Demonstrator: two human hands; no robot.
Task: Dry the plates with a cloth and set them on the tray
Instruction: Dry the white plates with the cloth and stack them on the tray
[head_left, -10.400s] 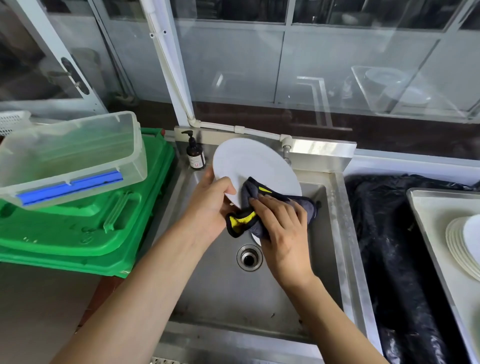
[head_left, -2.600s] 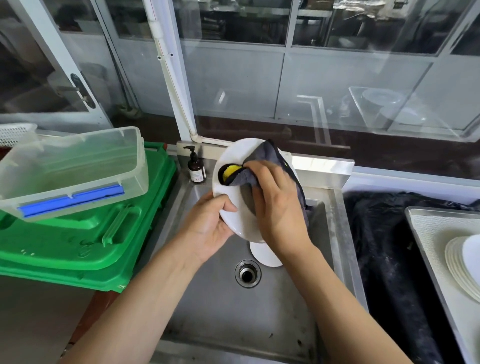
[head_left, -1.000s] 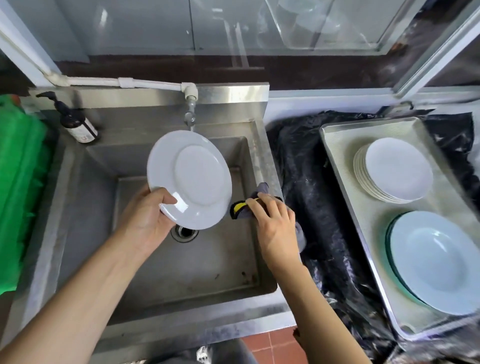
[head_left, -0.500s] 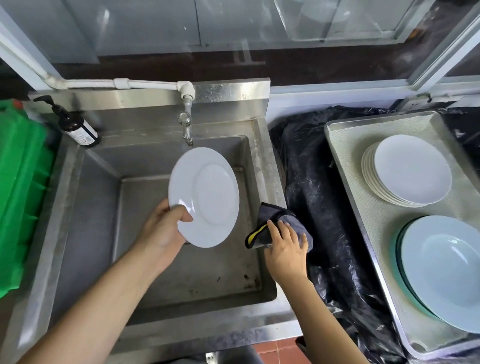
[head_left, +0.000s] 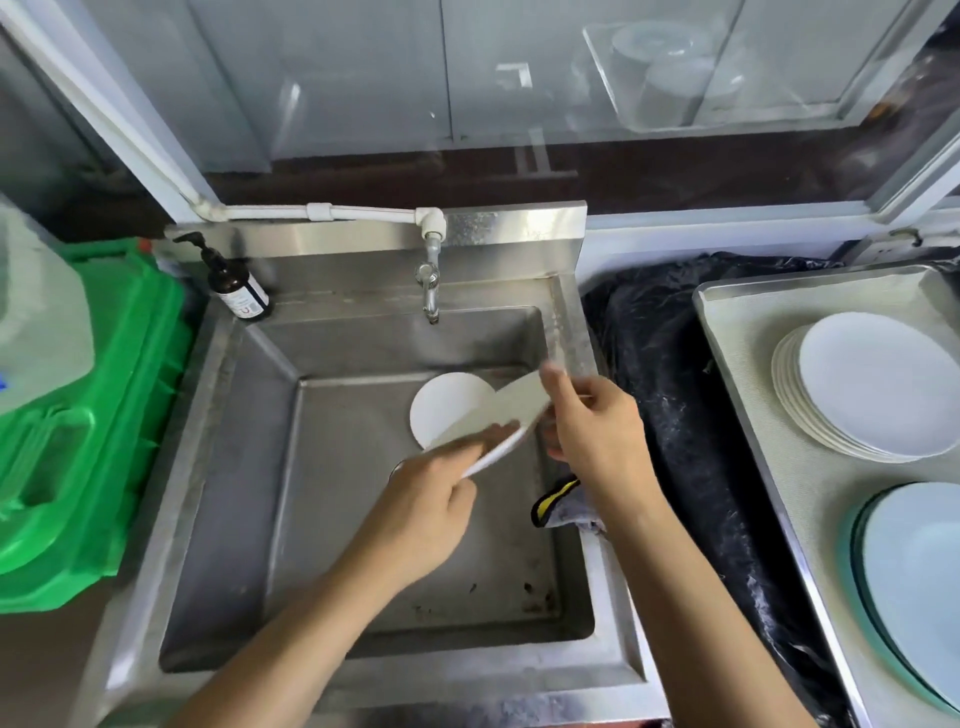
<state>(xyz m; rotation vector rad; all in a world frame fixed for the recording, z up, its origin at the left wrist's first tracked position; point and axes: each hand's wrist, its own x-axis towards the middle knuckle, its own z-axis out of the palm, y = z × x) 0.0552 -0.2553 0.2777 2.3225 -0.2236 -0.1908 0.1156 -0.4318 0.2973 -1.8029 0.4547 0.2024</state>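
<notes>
Over the sink, both hands hold a white plate, tilted and blurred. My left hand pinches its near left rim. My right hand grips its right rim, thumb on top. The grey and yellow cloth lies on the sink's right rim, partly under my right forearm, and neither hand holds it. A second white plate sits in the basin behind the held one. On the right stands the metal tray with a stack of small white plates and large pale plates.
The steel sink has a tap at the back and a soap pump bottle at its back left corner. Green crates stand to the left. Black plastic sheeting lies between sink and tray.
My right hand has let go of the cloth, leaving it on the sink rim, and taken the plate's right edge. The plate has tipped from upright to nearly flat and moved right.
</notes>
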